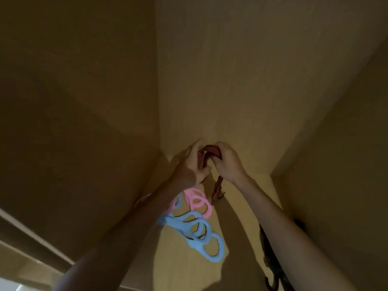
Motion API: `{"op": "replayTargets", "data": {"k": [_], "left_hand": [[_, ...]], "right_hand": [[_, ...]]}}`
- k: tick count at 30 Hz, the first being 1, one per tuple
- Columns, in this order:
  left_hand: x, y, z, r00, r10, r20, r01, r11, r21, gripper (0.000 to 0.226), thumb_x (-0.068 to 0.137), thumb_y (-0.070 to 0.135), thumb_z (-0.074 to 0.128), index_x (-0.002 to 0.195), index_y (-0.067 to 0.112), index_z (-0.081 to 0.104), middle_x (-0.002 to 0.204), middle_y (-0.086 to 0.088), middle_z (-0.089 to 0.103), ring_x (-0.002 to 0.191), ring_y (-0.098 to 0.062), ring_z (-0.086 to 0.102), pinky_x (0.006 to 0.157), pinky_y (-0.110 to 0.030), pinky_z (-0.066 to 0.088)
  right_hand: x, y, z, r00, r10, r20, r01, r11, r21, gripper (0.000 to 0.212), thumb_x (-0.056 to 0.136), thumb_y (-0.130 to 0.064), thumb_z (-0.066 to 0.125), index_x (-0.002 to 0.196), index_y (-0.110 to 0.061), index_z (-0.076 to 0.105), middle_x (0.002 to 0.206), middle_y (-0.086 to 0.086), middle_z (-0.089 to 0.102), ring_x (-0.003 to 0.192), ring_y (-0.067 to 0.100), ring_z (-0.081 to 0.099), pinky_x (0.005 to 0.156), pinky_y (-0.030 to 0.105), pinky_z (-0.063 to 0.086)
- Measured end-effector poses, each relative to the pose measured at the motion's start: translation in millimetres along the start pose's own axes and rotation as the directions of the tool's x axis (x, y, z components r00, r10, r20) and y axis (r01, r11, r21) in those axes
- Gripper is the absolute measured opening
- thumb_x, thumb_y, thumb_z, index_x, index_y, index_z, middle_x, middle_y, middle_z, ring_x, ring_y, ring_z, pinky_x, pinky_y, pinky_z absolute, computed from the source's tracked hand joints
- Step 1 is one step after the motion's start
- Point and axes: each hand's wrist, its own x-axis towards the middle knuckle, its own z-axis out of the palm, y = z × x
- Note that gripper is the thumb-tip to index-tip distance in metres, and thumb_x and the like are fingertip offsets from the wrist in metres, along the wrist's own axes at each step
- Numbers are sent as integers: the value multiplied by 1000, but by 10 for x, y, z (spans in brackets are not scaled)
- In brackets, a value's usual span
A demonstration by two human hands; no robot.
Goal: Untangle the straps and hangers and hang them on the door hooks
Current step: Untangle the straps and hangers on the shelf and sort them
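Both my hands are raised high against the yellowish door (220, 91). My right hand (227, 162) grips the top loop of a dark red striped strap (210, 151). The strap's lower end with a dark clasp (218, 191) hangs below it. My left hand (189, 166) pinches the same strap on its left side. Below the hands hang a pink plastic hanger (198, 202) with ring holes and a blue plastic hanger (201, 236) with ring holes, partly behind my left forearm. No door hook is visible behind the hands.
A dark strap with metal hooks (270, 267) hangs at the lower right, partly behind my right forearm. A dim wall (73, 101) stands to the left of the door and another surface (336, 164) to the right. A pale frame edge (31, 229) runs across the lower left.
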Motion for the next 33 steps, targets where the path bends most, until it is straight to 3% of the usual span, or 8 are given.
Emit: {"op": "replayTargets", "data": {"k": [2, 5, 11, 15, 18, 23, 28, 33], "left_hand": [[58, 150, -36, 993, 112, -43, -109, 991, 79, 45, 82, 7, 59, 126, 12, 49, 121, -5, 56, 110, -18, 54, 85, -14, 36], [108, 252, -72, 976, 206, -65, -195, 970, 143, 19, 81, 0, 52, 99, 5, 55, 95, -12, 63, 90, -27, 60, 74, -29, 42], [144, 321, -114, 992, 128, -19, -125, 986, 109, 28, 78, -6, 44, 98, 14, 44, 96, -10, 56, 87, -27, 59, 74, -30, 44], [130, 312, -82, 990, 97, 102, -121, 959, 255, 25, 79, -4, 45, 99, 9, 53, 98, -7, 55, 90, -21, 52, 71, -22, 35], [91, 387, -37, 984, 52, 172, -89, 972, 215, 15, 81, 3, 49, 94, 11, 52, 82, -6, 56, 77, -22, 53, 60, -24, 32], [56, 488, 48, 964, 32, 263, -69, 989, 131, 10, 86, 7, 49, 94, 10, 53, 80, -6, 57, 73, -22, 51, 63, -31, 36], [118, 469, 23, 963, -101, 251, 99, 995, 19, 14, 91, 13, 41, 79, 20, 44, 74, -3, 48, 75, -22, 48, 70, -35, 37], [74, 444, 51, 954, -156, 256, 161, 987, -1, 13, 65, 24, 52, 71, 28, 42, 74, -2, 51, 74, -22, 50, 71, -37, 40]], "right_hand": [[-42, -43, -93, 1000, 8, -8, -7, 998, 68, 14, 85, 0, 53, 97, -2, 60, 89, 11, 60, 82, 22, 56, 62, 21, 32], [-159, -90, -237, 998, 65, 25, -69, 981, 180, 2, 85, -7, 60, 87, -8, 61, 69, -6, 55, 62, 3, 50, 52, 14, 33], [-443, 184, -312, 901, 280, 332, -347, 924, 161, 5, 75, -14, 60, 77, -18, 59, 72, 2, 58, 66, 17, 54, 65, 32, 42], [-549, 199, -341, 933, 245, 264, -307, 925, 224, 12, 94, -21, 51, 82, -22, 50, 66, -3, 49, 59, 13, 47, 59, 28, 38], [-541, 148, -354, 947, 212, 240, -270, 932, 243, 10, 96, -23, 48, 88, -18, 50, 65, -6, 46, 54, 7, 42, 51, 22, 31], [-532, 64, -393, 949, 205, 238, -274, 910, 310, 11, 89, -13, 55, 81, -21, 54, 65, -6, 49, 57, 8, 45, 57, 27, 31], [-638, 161, -406, 932, 203, 301, -319, 853, 412, 4, 84, -12, 59, 81, -14, 61, 67, 2, 56, 63, 15, 54, 66, 32, 42], [-744, 152, -299, 944, 231, 234, -299, 898, 321, 24, 97, -32, 46, 97, -11, 59, 66, -8, 49, 58, 5, 47, 62, 28, 36]]}}
